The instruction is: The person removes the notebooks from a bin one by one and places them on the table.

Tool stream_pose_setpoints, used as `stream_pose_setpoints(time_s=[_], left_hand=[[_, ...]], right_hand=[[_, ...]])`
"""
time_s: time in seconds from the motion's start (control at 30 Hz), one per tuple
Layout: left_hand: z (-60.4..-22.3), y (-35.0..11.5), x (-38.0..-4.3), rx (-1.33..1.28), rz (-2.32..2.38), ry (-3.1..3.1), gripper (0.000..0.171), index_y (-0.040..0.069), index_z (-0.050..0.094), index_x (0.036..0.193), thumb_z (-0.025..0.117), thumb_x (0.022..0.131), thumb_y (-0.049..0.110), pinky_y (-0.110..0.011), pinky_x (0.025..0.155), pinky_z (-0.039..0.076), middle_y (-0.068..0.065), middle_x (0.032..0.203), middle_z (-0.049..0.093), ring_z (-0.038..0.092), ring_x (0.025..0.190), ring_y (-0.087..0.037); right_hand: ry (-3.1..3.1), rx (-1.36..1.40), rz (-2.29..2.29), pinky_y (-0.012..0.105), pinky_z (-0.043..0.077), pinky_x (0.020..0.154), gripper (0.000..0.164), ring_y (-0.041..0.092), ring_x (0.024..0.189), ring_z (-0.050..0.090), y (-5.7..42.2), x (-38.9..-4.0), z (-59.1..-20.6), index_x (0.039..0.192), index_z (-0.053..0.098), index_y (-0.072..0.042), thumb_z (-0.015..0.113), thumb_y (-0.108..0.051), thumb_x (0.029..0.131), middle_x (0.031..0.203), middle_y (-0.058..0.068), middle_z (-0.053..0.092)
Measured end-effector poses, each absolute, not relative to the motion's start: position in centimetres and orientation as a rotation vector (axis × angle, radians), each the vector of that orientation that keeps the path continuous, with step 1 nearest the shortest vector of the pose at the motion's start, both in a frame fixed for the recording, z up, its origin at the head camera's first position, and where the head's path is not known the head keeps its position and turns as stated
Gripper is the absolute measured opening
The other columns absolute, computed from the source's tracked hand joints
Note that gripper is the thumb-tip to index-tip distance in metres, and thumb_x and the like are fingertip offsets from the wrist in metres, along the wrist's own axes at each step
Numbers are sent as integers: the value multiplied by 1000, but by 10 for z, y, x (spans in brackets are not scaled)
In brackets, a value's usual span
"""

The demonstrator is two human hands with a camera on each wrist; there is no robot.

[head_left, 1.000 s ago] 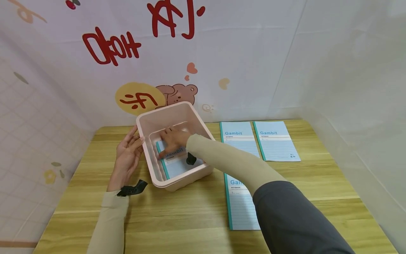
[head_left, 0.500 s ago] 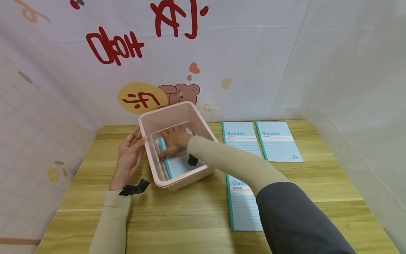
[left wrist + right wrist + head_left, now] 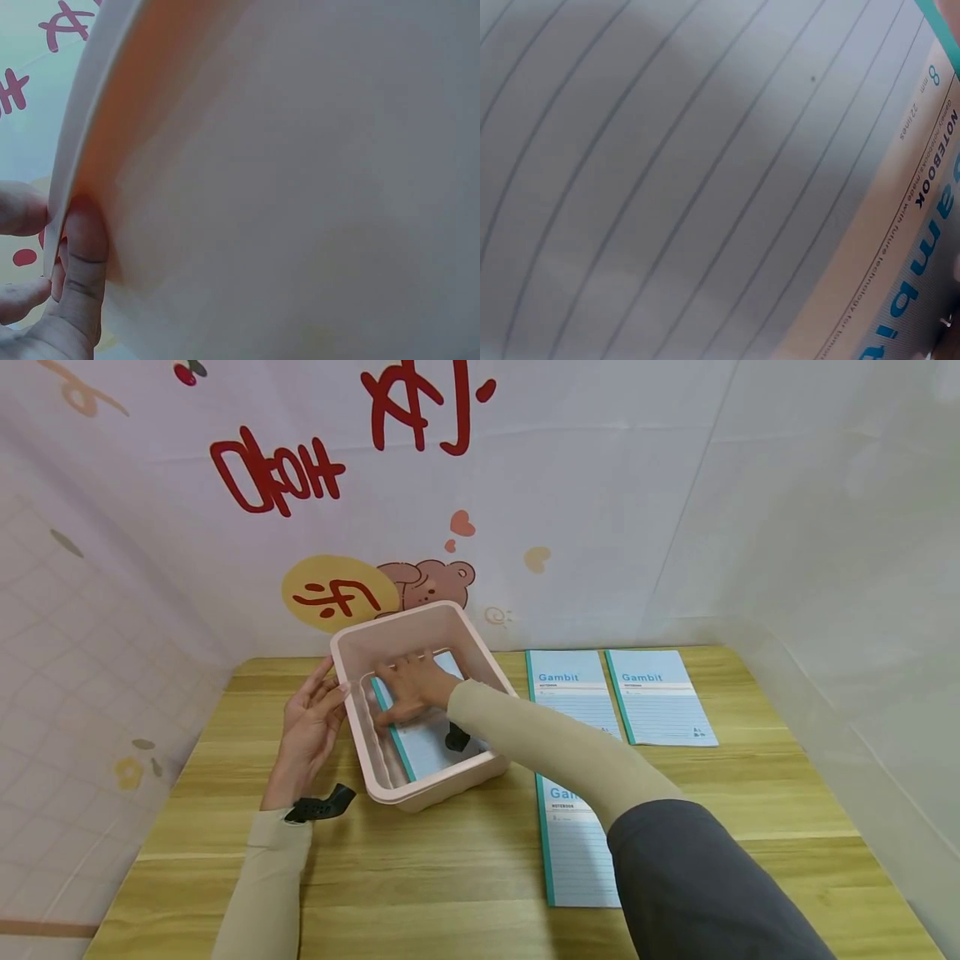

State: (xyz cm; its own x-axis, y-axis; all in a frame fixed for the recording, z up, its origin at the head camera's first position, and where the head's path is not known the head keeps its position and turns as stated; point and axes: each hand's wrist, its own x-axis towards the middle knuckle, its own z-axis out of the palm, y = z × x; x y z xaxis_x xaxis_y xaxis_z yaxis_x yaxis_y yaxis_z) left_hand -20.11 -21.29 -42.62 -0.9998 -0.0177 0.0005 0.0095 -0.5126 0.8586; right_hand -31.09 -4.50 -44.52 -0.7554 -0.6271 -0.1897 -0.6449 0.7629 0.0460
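A pale pink plastic bin stands on the table in the head view, turned slightly. My left hand pinches its left rim; in the left wrist view the thumb and fingertips lie on opposite sides of that rim. Inside the bin lies a light blue notebook with a teal spine. My right hand reaches in and rests spread over its cover, the thumb towards the spine side. The right wrist view is filled by the lined notebook cover; only slivers of the hand show at its right edge.
Right of the bin, two Gambit notebooks lie side by side, the middle one and the right one. Another notebook lies nearer, partly under my right sleeve. A printed white cloth hangs behind the wooden table.
Inside the bin, the notebook has slid towards the far wall, its top edge now visible beyond my right fingers. My left hand keeps its hold on the rim. The head view has shifted slightly.
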Motion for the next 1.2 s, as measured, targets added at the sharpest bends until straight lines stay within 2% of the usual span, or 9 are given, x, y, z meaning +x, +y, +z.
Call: stream_pose_setpoints(time_s=[0.43,0.53,0.77,0.97,1.2], left_hand=[[-426,-213,-201,-11,-2715,-1556,73,7,26,162,61,99,-3,-17,86,60,-6,116,55,66,97,-9],[-426,-213,-200,-13,-2719,-1551,74,7,25,163,61,99,-3,-16,86,60,-6,116,55,66,97,-9],[-427,-214,-199,5,-2735,-1540,74,9,25,163,61,99,-3,-16,84,60,-3,113,54,65,95,-8],[-428,-216,-200,11,-2724,-1535,74,8,26,163,62,99,-3,-16,84,60,-4,113,55,66,94,-8],[-430,-215,-202,5,-2698,-1575,73,8,27,162,62,100,-1,-15,85,60,-5,116,54,66,97,-9]], right_hand=[[2841,-1061,122,52,34,111,96,27,143,42,-45,-315,-433,156,27,-28,54,-83,82,156,6,46],[2852,-1086,84,53,33,112,95,27,145,40,-46,-316,-429,157,28,-29,55,-81,83,159,5,43],[2908,-1117,-1,52,34,110,85,24,143,41,-47,-320,-419,154,33,-32,54,-77,85,157,1,43],[2925,-1138,-57,59,29,119,91,23,147,38,-46,-318,-404,159,28,-34,54,-80,84,161,0,39],[2969,-1152,-101,60,35,117,88,24,140,45,-36,-316,-381,153,33,-29,57,-77,83,153,2,48]])
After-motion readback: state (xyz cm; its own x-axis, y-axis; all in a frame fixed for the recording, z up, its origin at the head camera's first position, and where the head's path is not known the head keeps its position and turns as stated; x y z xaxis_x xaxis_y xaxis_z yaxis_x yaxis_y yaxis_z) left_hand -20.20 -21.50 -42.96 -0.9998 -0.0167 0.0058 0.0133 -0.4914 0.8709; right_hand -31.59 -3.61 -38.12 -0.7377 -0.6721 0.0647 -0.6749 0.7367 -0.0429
